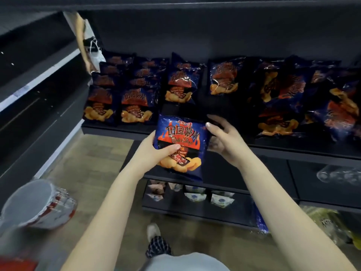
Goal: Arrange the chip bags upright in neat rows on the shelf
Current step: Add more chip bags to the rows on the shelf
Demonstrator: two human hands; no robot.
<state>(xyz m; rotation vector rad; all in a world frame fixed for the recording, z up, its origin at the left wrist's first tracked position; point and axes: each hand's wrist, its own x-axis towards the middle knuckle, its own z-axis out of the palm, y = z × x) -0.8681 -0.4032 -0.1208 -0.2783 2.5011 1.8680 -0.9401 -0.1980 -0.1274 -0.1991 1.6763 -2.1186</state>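
One chip bag (pixel 180 141) is in play, held upright just in front of the shelf (pixel 121 131) edge. The left hand (pixel 154 153) has it by the lower left side, thumb curled across the front, other fingers hidden behind. The right hand (pixel 222 139) is spread wide at the bag's right edge, fingers (pixel 215 119) relaxed, gripping nothing; whether they touch the foil I can't tell. Beyond the fingers a lone bag (pixel 181 83) stands with bare shelf in front of it. Left of the fingers, two tidy rows (pixel 117 100); to the right, a slumped heap (pixel 293 98) waiting. So this looks like the placing step, with much of the job ahead. Next move, I'd say: carry the bag forward, set its bottom flat in that gap, face out, square with the neighbouring rows, steadied so it doesn't topple.
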